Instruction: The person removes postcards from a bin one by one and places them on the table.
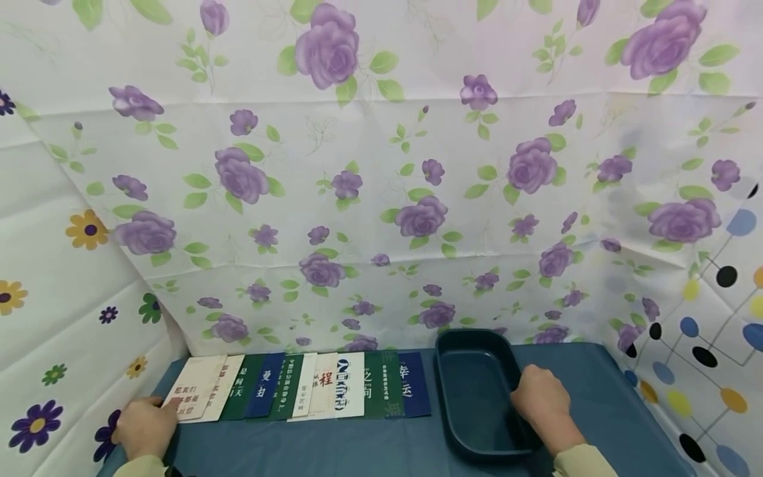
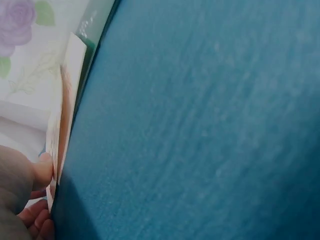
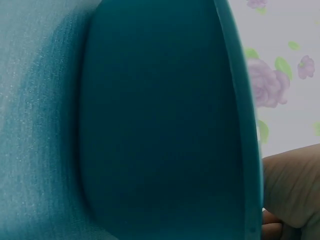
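A row of overlapping cards printed with characters lies along the back left of the table, in cream, green, blue and white. My left hand point(image 1: 146, 427) pinches the outer edge of the leftmost cream card point(image 1: 199, 381). In the left wrist view, the thumb point(image 2: 44, 172) presses on that card and the fingers curl at its edge. To the right of the row sits a dark teal rectangular tray point(image 1: 446, 404) with rounded corners and nothing inside. My right hand point(image 1: 541, 401) grips its right rim; in the right wrist view most of the fingers are hidden behind the wall.
A blue cloth point(image 1: 310, 450) covers the table. Behind it hangs a white sheet with purple flowers point(image 1: 357, 199). Patterned sheets close off both sides, a daisy print point(image 1: 89, 228) at left and a dotted print point(image 1: 703, 358) at right.
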Demonstrator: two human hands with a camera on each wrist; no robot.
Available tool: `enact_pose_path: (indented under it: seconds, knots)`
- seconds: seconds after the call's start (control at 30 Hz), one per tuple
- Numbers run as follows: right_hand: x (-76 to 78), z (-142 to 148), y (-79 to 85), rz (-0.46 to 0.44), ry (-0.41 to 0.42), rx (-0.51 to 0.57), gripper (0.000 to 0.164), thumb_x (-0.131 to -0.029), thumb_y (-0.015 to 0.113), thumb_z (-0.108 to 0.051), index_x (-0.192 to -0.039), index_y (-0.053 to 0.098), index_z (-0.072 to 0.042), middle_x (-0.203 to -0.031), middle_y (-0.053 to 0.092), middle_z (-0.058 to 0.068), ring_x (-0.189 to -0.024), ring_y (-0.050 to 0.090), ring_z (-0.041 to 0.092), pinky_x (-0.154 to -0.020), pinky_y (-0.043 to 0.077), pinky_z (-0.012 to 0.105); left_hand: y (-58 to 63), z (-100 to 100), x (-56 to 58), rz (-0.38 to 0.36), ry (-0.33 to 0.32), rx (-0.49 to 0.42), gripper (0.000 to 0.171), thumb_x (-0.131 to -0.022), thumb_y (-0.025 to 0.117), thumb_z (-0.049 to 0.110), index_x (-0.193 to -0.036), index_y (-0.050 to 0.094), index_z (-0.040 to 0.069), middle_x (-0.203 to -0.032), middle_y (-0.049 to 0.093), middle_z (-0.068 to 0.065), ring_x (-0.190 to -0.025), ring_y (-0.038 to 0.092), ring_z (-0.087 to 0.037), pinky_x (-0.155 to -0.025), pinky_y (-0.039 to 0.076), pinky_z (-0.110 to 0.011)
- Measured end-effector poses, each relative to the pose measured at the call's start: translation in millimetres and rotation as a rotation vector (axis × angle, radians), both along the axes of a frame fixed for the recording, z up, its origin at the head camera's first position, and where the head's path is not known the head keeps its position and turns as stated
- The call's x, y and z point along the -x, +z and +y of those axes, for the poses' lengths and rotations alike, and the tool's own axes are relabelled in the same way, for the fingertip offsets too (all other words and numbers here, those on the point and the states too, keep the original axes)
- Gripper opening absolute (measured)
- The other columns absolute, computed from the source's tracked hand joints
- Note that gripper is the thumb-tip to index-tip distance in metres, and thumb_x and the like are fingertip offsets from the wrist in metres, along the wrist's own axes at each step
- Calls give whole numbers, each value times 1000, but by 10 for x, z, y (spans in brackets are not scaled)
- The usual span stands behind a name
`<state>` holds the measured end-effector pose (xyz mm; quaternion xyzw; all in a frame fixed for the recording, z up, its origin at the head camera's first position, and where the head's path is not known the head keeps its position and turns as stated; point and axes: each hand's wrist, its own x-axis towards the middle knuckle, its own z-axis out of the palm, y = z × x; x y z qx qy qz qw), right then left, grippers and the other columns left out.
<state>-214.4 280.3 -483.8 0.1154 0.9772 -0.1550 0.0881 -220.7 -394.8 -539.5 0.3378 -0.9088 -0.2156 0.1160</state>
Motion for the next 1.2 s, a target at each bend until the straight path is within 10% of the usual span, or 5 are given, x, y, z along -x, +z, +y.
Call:
enact_pose_path:
  seconds: [0.33,0.63,0.87,1.2]
  knots:
    - [0,-33,26,-16,-1,-9,31,-87,63,-37,-79,59,-7,-68,54,6,-57,51,21,-48,42,38,294,291,-54,67,-29,22,47,-92,51,30,-109,54,-13,-106,52,-33,-98,47,-47,-81,36,-61]
    - [-4,-53,50,-32,-60,-12,39,-86,62,-46,-70,57,-10,-62,51,6,-54,50,21,-45,39,34,784,1108,-98,506,-274,112,45,-87,65,30,-112,59,-7,-116,53,-27,-107,46,-45,-90,34,-57]
    - [-14,-104,165,5,-42,-31,79,-82,61,-57,-123,45,9,-93,57,22,-69,56,29,-51,44,41,1096,1782,-230,722,-499,181,50,-82,71,31,-115,59,-4,-126,49,-26,-117,43,-42,-94,33,-55]
    - [-215,-530,455,471,122,25,85,-82,49,-69,-133,45,-1,-135,40,27,-117,41,43,-85,40,57,1125,2365,-392,648,-644,194,57,-88,62,38,-129,51,0,-139,37,-24,-134,22,-34,-101,23,-55]
